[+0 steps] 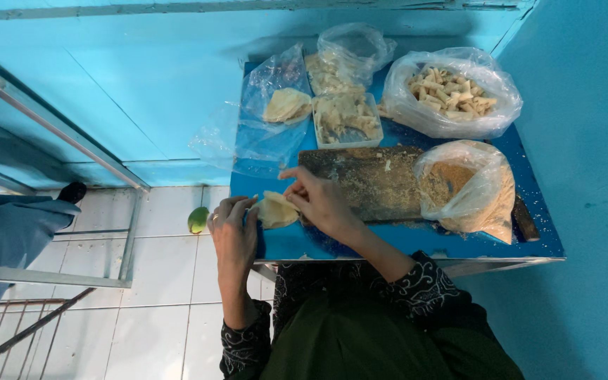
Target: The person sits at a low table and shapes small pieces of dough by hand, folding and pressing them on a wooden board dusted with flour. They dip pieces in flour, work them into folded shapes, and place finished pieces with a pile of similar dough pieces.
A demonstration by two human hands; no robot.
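A blue counter (459, 246) stands against a turquoise wall, its near edge facing the person. At the near left corner both hands meet on a thin, pale, floppy sheet of dough (276, 210). The left hand (233, 229) overhangs the left edge and curls its fingers round the sheet's left side; the right hand (321, 200) pinches the sheet's top between thumb and fingertips. The sheet lies partly folded, and its underside is hidden by the hands.

Just behind the right hand lies a dark, worn board (367, 179) dusted with crumbs, filling the counter's middle. At the near right corner a clear plastic bag of tan crumbs (469, 186) slumps against the board. Along the far edge sit a clear bag of pale rolled pieces (452, 91), a white tub (346, 119) heaped with limp pale sheets, a second bag (350, 56) behind it whose contents are hard to make out, and a crumpled clear bag (262, 119) holding a folded pale wrapper, spilling over the left edge.

Bare blue surface shows only along the near edge. On the white floor tiles (170, 309) left of the counter rests a small green fruit (198, 219).
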